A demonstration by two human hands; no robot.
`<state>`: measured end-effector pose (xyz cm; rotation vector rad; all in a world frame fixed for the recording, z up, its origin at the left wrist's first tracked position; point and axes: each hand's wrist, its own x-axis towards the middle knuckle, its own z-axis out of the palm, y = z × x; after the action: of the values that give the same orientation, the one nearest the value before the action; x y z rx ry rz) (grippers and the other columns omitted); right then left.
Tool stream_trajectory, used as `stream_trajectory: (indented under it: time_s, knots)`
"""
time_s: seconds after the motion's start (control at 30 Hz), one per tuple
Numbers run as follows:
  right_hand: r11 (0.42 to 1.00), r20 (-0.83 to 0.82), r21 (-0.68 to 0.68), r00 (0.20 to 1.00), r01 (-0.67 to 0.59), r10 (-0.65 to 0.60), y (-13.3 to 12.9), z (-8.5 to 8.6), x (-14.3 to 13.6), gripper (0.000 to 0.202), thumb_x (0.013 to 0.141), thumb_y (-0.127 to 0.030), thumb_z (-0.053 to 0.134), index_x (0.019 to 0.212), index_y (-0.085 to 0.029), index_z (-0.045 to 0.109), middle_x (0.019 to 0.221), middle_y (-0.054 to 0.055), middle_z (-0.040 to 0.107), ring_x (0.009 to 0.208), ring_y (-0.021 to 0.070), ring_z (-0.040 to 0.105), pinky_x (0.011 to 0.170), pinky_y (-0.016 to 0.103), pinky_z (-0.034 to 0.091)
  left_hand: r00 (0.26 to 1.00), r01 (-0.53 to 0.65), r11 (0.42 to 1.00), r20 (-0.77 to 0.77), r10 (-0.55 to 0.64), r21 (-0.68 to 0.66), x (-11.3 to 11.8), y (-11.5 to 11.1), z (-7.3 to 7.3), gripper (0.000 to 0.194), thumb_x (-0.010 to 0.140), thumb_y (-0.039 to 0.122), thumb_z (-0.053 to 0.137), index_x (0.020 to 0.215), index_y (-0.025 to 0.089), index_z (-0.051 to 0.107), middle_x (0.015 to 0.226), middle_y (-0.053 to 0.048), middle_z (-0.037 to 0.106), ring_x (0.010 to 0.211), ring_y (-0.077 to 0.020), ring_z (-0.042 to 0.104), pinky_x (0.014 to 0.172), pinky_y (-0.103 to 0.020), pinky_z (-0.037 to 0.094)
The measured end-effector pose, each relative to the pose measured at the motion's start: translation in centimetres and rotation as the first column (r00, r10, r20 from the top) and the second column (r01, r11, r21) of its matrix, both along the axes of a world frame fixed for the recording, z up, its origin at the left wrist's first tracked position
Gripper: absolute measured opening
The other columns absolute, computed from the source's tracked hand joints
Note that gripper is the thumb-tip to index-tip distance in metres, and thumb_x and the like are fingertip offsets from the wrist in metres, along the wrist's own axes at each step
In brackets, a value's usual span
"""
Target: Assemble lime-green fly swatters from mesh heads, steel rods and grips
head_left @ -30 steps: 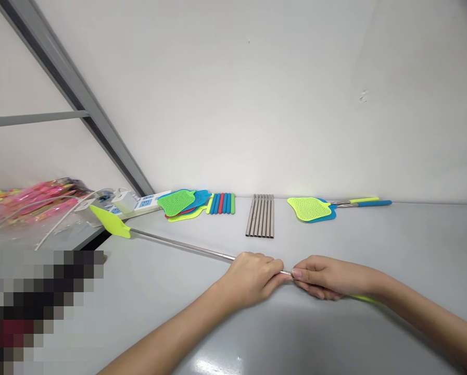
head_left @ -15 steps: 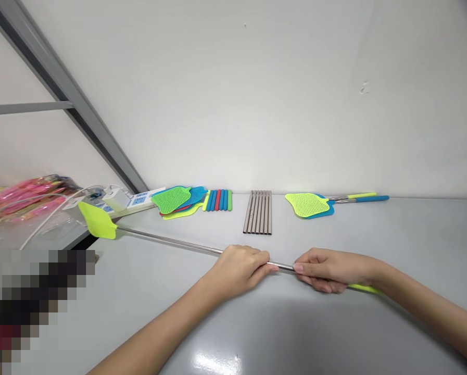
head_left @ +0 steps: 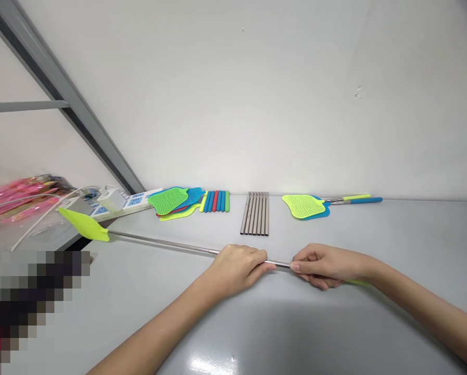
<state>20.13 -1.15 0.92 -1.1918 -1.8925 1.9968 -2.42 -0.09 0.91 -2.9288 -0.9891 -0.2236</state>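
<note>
A fly swatter with a yellow-green head (head_left: 87, 225) and an extended metal rod (head_left: 163, 243) lies slantwise across the front of the view. My left hand (head_left: 241, 268) is wrapped around the rod near its middle. Farther right, my right hand (head_left: 323, 265) pinches the rod's thicker end between thumb and fingers. A short piece of bare metal shows between the two hands. Beyond the right hand a little of the yellow-green handle (head_left: 358, 282) shows; the rest is hidden under the wrist.
Along the wall lie stacked swatter heads (head_left: 168, 201), several coloured handles (head_left: 216, 201), a row of metal tubes (head_left: 255, 213), and two swatters (head_left: 305, 206) with rods and handles. A power strip (head_left: 135, 202) with chargers and bagged pink items (head_left: 26, 195) are at left.
The swatter's head has turned about the rod and shows narrower, more edge-on. Both hands keep their hold; the whole view has shifted slightly.
</note>
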Motion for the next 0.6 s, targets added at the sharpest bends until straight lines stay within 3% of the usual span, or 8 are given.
stream_trajectory:
  time_s: [0.6]
  knots:
    - [0.998,0.012,-0.053,1.000,0.018,-0.017,0.12,-0.15,0.18,0.034,0.078,-0.046,0.047,0.064,-0.015,0.046,0.043,-0.006,0.040,0.037,0.0038,0.027,0.033,0.016,0.016,1.000,-0.011,1.000,-0.012,0.011,-0.026,-0.24,0.14,0.06,0.034,0.088,0.039,0.026,0.068,0.019,0.044,0.064,0.004,0.059,0.058,-0.0113,0.054,0.048,-0.025,0.025]
